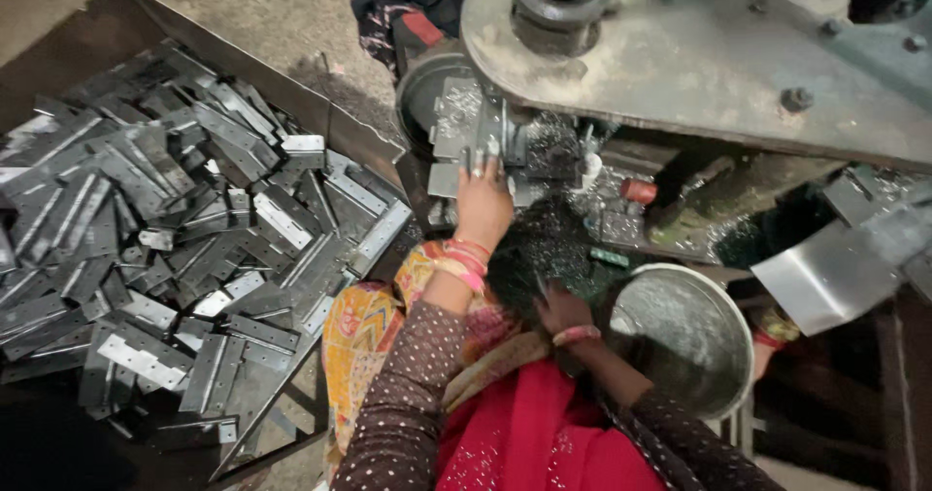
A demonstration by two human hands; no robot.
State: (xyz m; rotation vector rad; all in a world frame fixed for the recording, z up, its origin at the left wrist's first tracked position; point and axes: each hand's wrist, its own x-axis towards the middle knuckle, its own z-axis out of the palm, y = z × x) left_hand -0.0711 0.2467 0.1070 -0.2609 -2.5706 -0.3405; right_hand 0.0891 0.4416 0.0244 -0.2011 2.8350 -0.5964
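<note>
At the far left a dark metal tray (340,127) holds a heap of flat grey hinge plates (165,248), lying crisscross with their long axes pointing every way. Right of it, the left hand (482,203) reaches up and away from the body, fingers spread flat on a small grey metal plate (447,178) that sits at the mouth of the press machine (699,54); the plate's long axis seems to run left to right, its far edge toward the tooling. The hands are apart. The right hand (561,311) lies lower, near the lap, loosely curled among dark metal shavings (544,248); whether it grips anything I cannot tell. Just beside it to the right stands a round steel bowl (684,336).
</note>
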